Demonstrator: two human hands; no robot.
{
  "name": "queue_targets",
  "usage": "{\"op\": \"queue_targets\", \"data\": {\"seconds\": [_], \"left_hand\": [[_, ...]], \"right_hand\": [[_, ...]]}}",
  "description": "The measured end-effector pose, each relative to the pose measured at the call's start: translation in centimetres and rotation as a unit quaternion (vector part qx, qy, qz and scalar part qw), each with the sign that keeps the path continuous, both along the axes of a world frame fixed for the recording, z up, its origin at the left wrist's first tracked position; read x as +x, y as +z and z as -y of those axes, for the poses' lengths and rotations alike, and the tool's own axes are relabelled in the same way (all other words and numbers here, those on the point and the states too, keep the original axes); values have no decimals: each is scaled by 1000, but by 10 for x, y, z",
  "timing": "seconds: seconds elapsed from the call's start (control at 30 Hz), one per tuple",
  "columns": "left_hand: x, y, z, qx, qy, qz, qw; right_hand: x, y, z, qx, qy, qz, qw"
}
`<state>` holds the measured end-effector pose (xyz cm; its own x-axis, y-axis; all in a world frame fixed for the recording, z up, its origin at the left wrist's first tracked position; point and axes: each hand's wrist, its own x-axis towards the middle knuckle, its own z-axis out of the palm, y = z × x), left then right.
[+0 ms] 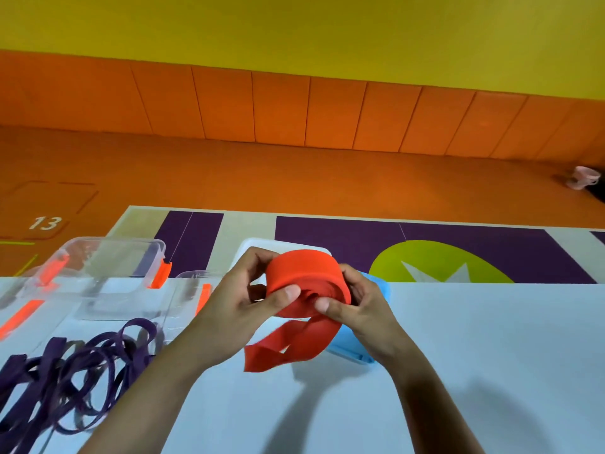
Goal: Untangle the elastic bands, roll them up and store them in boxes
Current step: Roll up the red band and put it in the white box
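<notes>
Pale blue-white table surface (458, 355) fills the lower part of the view. Beyond its far edge lies an orange floor (262, 178) carrying a purple and cream floor mat (343, 237) with a lime-green circle (435, 260). At left the floor bears a white numeral 13 (44, 223). Orange padded wall panels (278, 109) line the base of a yellow wall (294, 27). The wide red-orange elastic band (304, 270) is held in the air above the table, near centre, wound into a thick roll whose open end faces the camera and shows the wound layers. A loose tail (294, 345) of the same band hangs twisted from the underside of the roll. The left hand (242, 309) grips the roll's left side, thumb pressed on the near face, fingers curled round the far side. The right hand (360, 309) grips the right side in the same manner. At the table's far left stand clear plastic storage boxes (108, 267) with orange latches. Near left lie tangled narrow purple elastic bands (75, 362). Beneath the right hand lies a light blue plastic piece (352, 353); box or lid cannot be determined.
</notes>
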<state>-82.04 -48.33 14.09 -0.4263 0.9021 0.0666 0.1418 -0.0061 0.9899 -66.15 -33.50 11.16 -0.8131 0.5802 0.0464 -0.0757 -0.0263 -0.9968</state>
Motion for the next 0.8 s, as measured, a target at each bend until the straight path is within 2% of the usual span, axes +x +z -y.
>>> {"op": "queue_targets", "data": {"seconds": [0.17,0.3,0.43,0.53,0.7,0.8], "left_hand": [[1,-1,3,51,100,159,981],[-2,-1,10,52,113,220,967],[-2,-5,14,50,152,216,963],[-6,-4,16,39,179,190,965],[-9,-2,18,34,185,140,972],[-7,-2,15,34,185,146,971]], "right_hand": [[-13,-6,8,-2,9,0,1000],[-21,-4,14,20,-10,0,1000],[-21,-2,15,16,28,13,999],[-19,1,14,56,50,56,996],[-22,-1,11,229,-79,129,961],[-22,-2,15,219,-85,136,962]]}}
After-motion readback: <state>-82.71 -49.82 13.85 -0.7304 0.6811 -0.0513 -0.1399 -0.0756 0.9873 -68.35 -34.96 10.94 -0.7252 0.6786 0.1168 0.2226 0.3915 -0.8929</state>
